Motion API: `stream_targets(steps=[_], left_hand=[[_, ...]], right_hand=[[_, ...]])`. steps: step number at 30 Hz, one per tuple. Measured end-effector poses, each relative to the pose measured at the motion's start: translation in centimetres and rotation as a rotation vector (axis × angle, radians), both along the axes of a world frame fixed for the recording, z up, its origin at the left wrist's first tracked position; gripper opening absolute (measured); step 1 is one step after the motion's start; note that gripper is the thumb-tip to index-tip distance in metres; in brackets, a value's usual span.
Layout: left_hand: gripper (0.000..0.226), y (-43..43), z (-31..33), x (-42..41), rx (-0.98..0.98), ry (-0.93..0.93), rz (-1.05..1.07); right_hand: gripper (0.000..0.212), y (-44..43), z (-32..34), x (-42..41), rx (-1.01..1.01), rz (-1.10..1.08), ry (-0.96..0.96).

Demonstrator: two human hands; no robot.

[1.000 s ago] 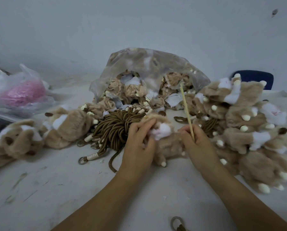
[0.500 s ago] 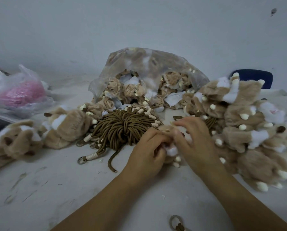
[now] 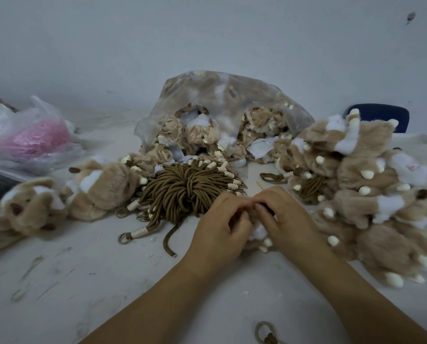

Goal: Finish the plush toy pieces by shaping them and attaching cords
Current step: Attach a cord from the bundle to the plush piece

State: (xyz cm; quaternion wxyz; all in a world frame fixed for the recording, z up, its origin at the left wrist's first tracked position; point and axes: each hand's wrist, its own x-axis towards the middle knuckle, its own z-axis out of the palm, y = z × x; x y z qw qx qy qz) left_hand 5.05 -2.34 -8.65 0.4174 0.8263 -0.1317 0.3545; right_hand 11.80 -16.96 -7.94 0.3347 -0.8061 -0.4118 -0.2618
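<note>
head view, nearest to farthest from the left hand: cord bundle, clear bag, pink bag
Measured from the left hand, which grips a plush piece:
1. Cord bundle, just beyond the hand and slightly to its left.
2. Clear bag, behind the bundle, mid-table.
3. Pink bag, far left, at the back.

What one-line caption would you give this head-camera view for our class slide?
Left hand and right hand grip a tan plush piece beside a bundle of brown cords and heaped plush pieces.
</note>
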Motion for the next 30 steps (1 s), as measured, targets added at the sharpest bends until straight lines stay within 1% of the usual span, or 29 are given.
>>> stream_targets(steps=[3, 5, 7, 8, 11, 13, 14, 15, 17, 18, 20, 21, 22, 23, 25, 27, 28, 30], left_hand=[[0.03, 0.1, -0.1, 0.1, -0.063, 0.072, 0.037], [0.036, 0.3, -0.2, 0.1, -0.084, 0.164, -0.031], [0.025, 0.4, -0.2, 0.0, -0.095, 0.249, -0.118], [0.02, 0.4, -0.3, 0.0, -0.091, 0.272, -0.129], [0.019, 0.5, -0.3, 0.1, -0.071, 0.291, -0.069], [0.02, 0.4, -0.4, 0.3, -0.049, 0.318, -0.009], [0.022, 0.4, -0.5, 0.4, -0.052, 0.333, 0.028], [0.024, 0.3, -0.6, 0.4, -0.094, 0.343, 0.061], [0.025, 0.5, -0.3, 0.2, -0.319, 0.349, 0.087], [0.027, 0.8, -0.1, 0.1, -0.457, 0.34, 0.089], [0.025, 1.5, 0.2, 0.0, -0.683, 0.301, 0.155], [0.024, 2.0, 0.3, 0.1, -0.765, 0.282, 0.206], [0.023, 2.4, 0.5, 0.3, -0.832, 0.273, 0.256], [0.024, 2.8, 0.5, 0.4, -0.877, 0.274, 0.297], [0.026, 3.2, 0.4, 0.6, -0.897, 0.287, 0.322], [0.026, 2.9, 0.4, 0.4, -0.863, 0.288, 0.278], [0.027, 2.6, 0.5, 0.3, -0.843, 0.279, 0.239], [0.028, 2.2, 0.6, 0.2, -0.788, 0.27, 0.197]], right_hand=[[0.017, 0.3, 0.2, -0.5, 0.002, 0.026, -0.021], [0.019, 0.4, 0.3, -0.9, 0.037, 0.019, -0.017], [0.02, 0.6, 0.3, -1.2, 0.055, 0.006, -0.044], [0.02, 0.7, 0.3, -1.4, 0.049, -0.002, -0.061], [0.021, 1.1, 0.3, -1.8, 0.025, -0.021, -0.055], [0.017, 1.2, 0.2, -1.8, 0.053, -0.032, 0.036], [0.014, 1.3, 0.1, -1.8, 0.111, -0.032, 0.13], [0.014, 1.5, 0.0, -1.7, 0.187, -0.035, 0.25], [0.017, 2.0, -0.4, -1.1, 0.27, -0.093, 0.445], [0.017, 2.3, -0.6, -0.7, 0.252, -0.124, 0.496], [0.015, 3.0, -1.1, 0.1, 0.153, -0.13, 0.563], [0.009, 3.4, -1.1, 0.3, 0.09, -0.116, 0.554], [0.007, 3.9, -1.0, 0.6, 0.015, -0.097, 0.501], [0.015, 4.4, -0.9, 1.0, -0.065, -0.076, 0.425], [0.022, 5.5, -0.3, 2.3, -0.171, -0.075, 0.268], [0.027, 6.3, 0.5, 4.1, -0.219, -0.164, 0.159], [0.032, 6.3, 0.7, 5.4, -0.244, -0.238, 0.151], [0.042, 5.8, 0.8, 7.6, -0.325, -0.384, 0.216]])
